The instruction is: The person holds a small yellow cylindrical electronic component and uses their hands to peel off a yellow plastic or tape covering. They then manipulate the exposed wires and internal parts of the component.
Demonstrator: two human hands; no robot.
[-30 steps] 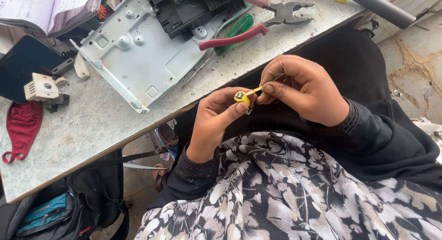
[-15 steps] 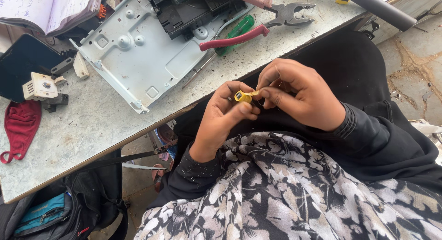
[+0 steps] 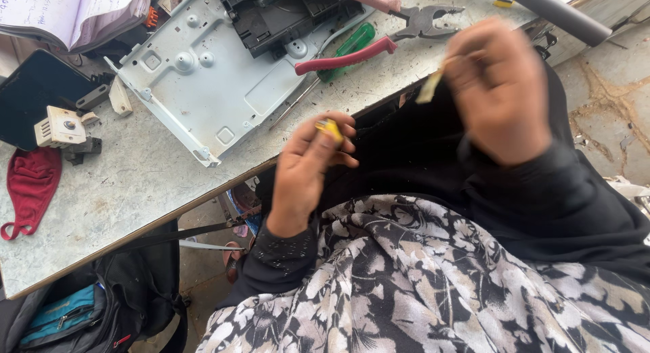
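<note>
My left hand (image 3: 308, 167) pinches a small yellow part (image 3: 330, 127) at its fingertips, just off the near edge of the worktable (image 3: 135, 190). My right hand (image 3: 501, 89) is raised and blurred with motion; it grips a thin pale piece (image 3: 429, 87) that sticks out toward the left. The two hands are apart. On the table beyond them lie red-handled pliers (image 3: 379, 45) and a green-handled screwdriver (image 3: 345, 50).
A grey metal chassis plate (image 3: 196, 82) with a black unit (image 3: 284, 18) on it lies on the table. A beige switch part (image 3: 61, 126), a red face mask (image 3: 27, 190), a dark tablet (image 3: 34, 89) and an open notebook (image 3: 68, 11) sit at the left. A backpack (image 3: 101, 305) stands underneath.
My hands were together on the yellow part; now the right hand has pulled up and away to the right with a pale piece, while the left keeps the yellow part.
</note>
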